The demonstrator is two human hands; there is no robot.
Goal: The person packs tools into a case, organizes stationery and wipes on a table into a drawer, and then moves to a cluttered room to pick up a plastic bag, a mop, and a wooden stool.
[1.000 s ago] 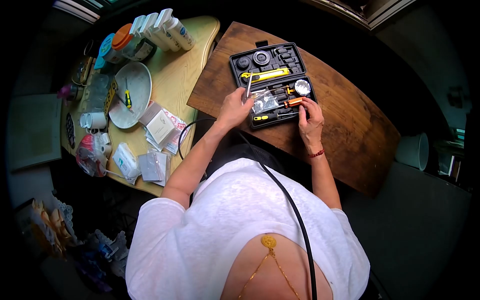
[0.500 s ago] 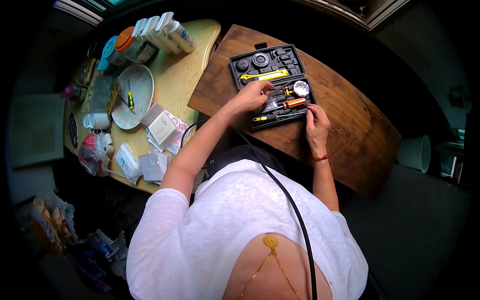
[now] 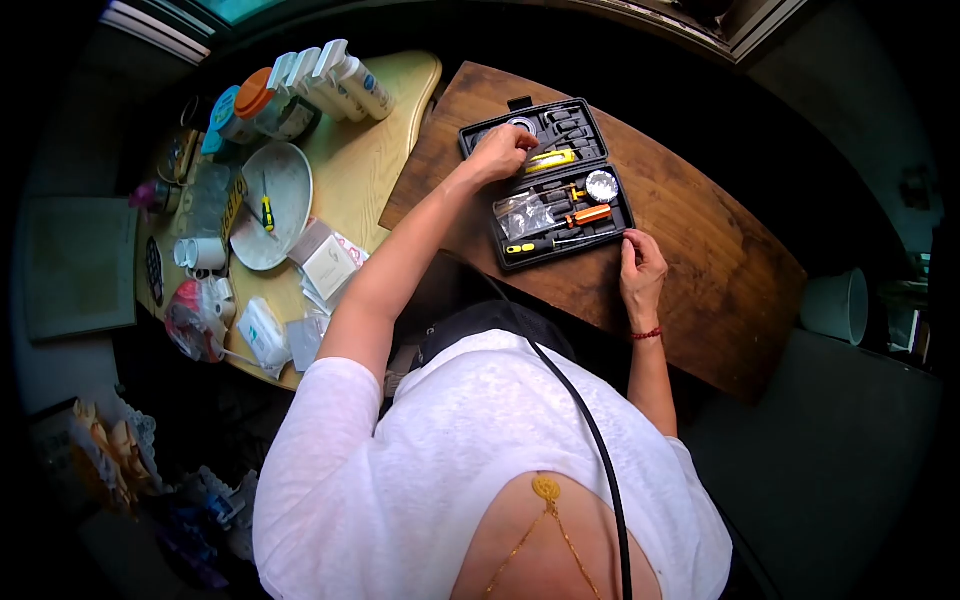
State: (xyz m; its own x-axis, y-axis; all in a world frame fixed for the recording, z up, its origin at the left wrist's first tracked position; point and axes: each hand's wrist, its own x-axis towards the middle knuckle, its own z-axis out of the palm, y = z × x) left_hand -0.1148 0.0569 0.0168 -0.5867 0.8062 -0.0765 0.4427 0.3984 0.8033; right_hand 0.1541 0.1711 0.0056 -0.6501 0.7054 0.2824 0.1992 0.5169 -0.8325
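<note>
1. Case [image 3: 566, 249] lies open on table [image 3: 700, 300];
2. left hand [image 3: 499, 154] over lid, near cutter [image 3: 552, 160]; cannot tell if its fingers hold anything;
3. right hand [image 3: 643, 272] by case's near-right corner; fingers narrow, grip unclear.

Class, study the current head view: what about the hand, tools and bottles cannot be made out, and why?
1. Head view: one end of the yellow cutter, hidden by the left hand.
2. Head view: what, if anything, that hand grips; the hand itself is in the way.
3. Head view: the contents of the clear bag; too small, with glare.
4. Head view: the print on the spray bottles; too small.
</note>
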